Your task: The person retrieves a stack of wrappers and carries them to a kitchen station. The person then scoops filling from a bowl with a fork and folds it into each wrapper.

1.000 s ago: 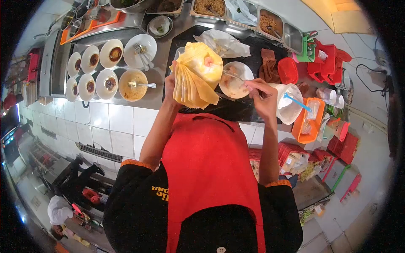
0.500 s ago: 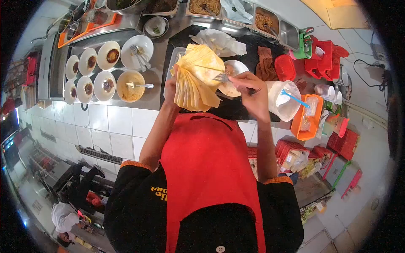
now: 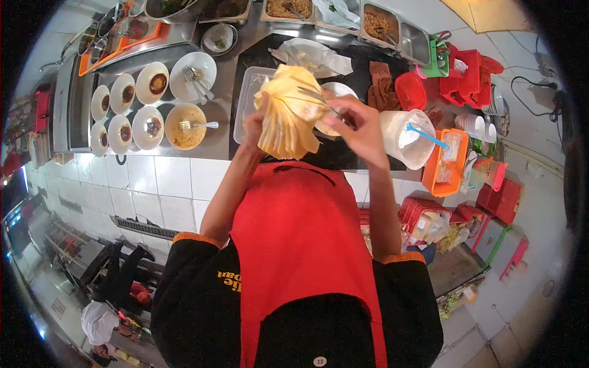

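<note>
Fanned, thin yellow sheets that look like wonton wrappers (image 3: 285, 122) hang bunched in my left hand (image 3: 253, 126), which is closed around their left side. My right hand (image 3: 363, 132) grips a fork (image 3: 316, 95), its tines lying against the top sheet. Some of the left fingers are hidden behind the sheets. Behind the fork is a white bowl (image 3: 339, 91) holding a pale brown filling, partly covered by my right hand. To the left of the wrappers sits a clear plastic container (image 3: 245, 101), and crumpled white paper (image 3: 328, 61) lies beyond them.
Several white bowls (image 3: 148, 127) with dark sauce stand at left, beside a bowl with a fork (image 3: 186, 126) and a plate of cutlery (image 3: 193, 76). At right are a white tub (image 3: 392, 129), an orange basket (image 3: 453, 162) and a brown cloth (image 3: 381, 86). Metal food pans (image 3: 380, 24) line the back.
The fork has shifted up and left over the top sheet, with my right hand following slightly left. The wrappers now look more bunched and narrower. The whole view has shifted a little.
</note>
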Available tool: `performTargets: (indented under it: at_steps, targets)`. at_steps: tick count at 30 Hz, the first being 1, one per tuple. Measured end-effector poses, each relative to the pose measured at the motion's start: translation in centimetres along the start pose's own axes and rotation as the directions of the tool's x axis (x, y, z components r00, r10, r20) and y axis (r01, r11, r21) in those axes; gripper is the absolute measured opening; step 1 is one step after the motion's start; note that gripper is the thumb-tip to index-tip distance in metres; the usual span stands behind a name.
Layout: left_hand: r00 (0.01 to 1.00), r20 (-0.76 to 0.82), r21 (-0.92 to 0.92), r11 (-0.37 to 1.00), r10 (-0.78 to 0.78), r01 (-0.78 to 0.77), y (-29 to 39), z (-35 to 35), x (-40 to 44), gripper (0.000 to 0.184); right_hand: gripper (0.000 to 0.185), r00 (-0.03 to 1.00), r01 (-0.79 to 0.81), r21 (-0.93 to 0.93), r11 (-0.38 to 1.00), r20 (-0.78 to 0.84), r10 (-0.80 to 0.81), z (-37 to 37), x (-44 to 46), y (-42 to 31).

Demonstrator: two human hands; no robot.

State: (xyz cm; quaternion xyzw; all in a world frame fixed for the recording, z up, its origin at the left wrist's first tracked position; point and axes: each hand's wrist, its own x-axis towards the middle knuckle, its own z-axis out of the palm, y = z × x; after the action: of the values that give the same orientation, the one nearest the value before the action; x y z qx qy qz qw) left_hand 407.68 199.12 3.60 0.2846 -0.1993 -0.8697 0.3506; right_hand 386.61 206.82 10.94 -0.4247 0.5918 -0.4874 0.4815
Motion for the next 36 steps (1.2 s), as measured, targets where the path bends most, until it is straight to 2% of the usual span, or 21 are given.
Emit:
performTargets:
  at_steps: [2,3,4,6,8,10,11,12,14,16,18,19,21,22,24,26,28,32,34,35,36]
  targets:
    - [0.991,-0.030,-0.033,0.991,-0.128,0.127,-0.5,1.5,-0.1,0.061,0.021,0.993,0.089,-0.322,0.943,-0.043,-0.108,1.2,0.6,-0.4]
    - [0.990,0.064,-0.112,0.985,-0.126,0.133,-0.2,2.1,-0.1,0.061,0.022,0.997,0.048,-0.410,0.911,-0.028,-0.065,1.1,0.8,-0.2]
    - [0.990,0.064,-0.113,0.985,-0.122,0.129,-0.5,1.3,0.3,0.061,0.022,0.997,0.052,-0.411,0.910,-0.025,-0.068,1.1,0.9,0.4]
    - [0.960,0.250,-0.281,0.939,-0.128,0.198,-1.6,-1.7,1.4,0.062,0.022,0.932,0.345,-0.369,0.863,0.029,-0.360,1.8,0.9,1.7]
    - [0.969,0.227,-0.371,0.911,-0.100,0.180,-2.4,-4.3,1.8,0.063,0.022,0.930,0.352,-0.408,0.843,0.050,-0.365,2.8,-0.2,0.9]
    - [0.976,0.204,-0.455,0.876,-0.072,0.160,-2.8,-6.7,1.7,0.064,0.026,0.962,0.064,-0.179,0.982,0.272,-0.014,3.2,-1.5,-2.3]
    - [0.995,0.092,-0.441,0.894,-0.041,0.078,-2.7,-8.2,1.6,0.065,0.034,0.949,0.026,-0.108,0.994,0.317,0.009,2.6,-2.0,-3.2]
    - [1.000,-0.021,-0.422,0.906,-0.007,-0.003,-2.8,-9.1,1.5,0.065,0.034,0.949,0.023,-0.110,0.994,0.316,0.013,1.6,-2.2,-1.9]
    - [0.984,-0.168,-0.367,0.923,0.054,-0.113,-2.3,-10.8,1.3,0.064,0.028,0.993,-0.022,0.061,0.998,0.117,0.015,-1.3,-2.2,3.6]
    - [0.976,-0.201,-0.338,0.928,0.089,-0.155,-1.6,-11.8,0.8,0.064,0.024,0.994,-0.110,-0.370,0.922,-0.053,0.098,-4.9,-2.0,8.1]
    - [0.973,-0.204,-0.318,0.932,0.110,-0.173,-1.2,-12.3,0.6,0.064,0.016,0.954,-0.292,-0.584,0.758,-0.233,0.188,-6.6,-1.9,12.1]
    - [0.970,-0.209,-0.308,0.933,0.122,-0.184,-1.2,-12.6,0.5,0.064,0.016,0.956,-0.288,-0.589,0.755,-0.228,0.187,-6.7,-1.5,13.8]
    - [0.966,-0.221,-0.290,0.937,0.134,-0.196,-1.3,-12.8,0.1,0.064,0.015,0.937,-0.266,-0.609,0.747,-0.345,0.052,-6.1,-1.0,16.3]
    - [0.965,-0.224,-0.280,0.939,0.138,-0.199,-1.4,-12.8,0.1,0.063,0.015,0.938,-0.263,-0.612,0.746,-0.342,0.050,-5.5,-1.0,17.1]
    - [0.964,-0.223,-0.260,0.945,0.143,-0.201,-1.5,-12.5,-0.2,0.063,0.017,0.943,-0.185,-0.716,0.674,-0.322,-0.083,-4.4,-1.1,18.5]
    - [0.963,-0.223,-0.241,0.949,0.151,-0.205,-1.7,-12.3,-0.5,0.063,0.016,0.952,-0.195,-0.773,0.603,-0.296,-0.072,-4.4,-1.5,19.2]
    - [0.962,-0.222,-0.222,0.953,0.157,-0.207,-1.9,-12.1,-0.6,0.063,0.018,0.950,-0.271,-0.673,0.688,-0.304,0.077,-4.4,-1.8,17.4]
    - [0.965,-0.211,-0.189,0.962,0.156,-0.197,-2.2,-11.7,-0.5,0.062,0.019,0.928,-0.272,-0.567,0.777,-0.369,0.056,-4.8,-0.7,17.8]
    - [0.967,-0.205,-0.173,0.966,0.154,-0.191,-2.3,-11.5,-0.4,0.062,0.019,0.959,-0.144,-0.669,0.729,-0.276,-0.063,-4.5,-0.7,18.3]
    - [0.967,-0.204,-0.166,0.968,0.154,-0.190,-2.3,-11.5,-0.4,0.062,0.019,0.958,-0.143,-0.670,0.729,-0.277,-0.067,-4.9,-0.9,18.4]
    - [0.966,-0.204,-0.159,0.969,0.157,-0.191,-2.3,-11.5,-0.5,0.062,0.020,0.970,-0.189,-0.671,0.717,-0.242,0.029,-5.5,-1.3,18.4]
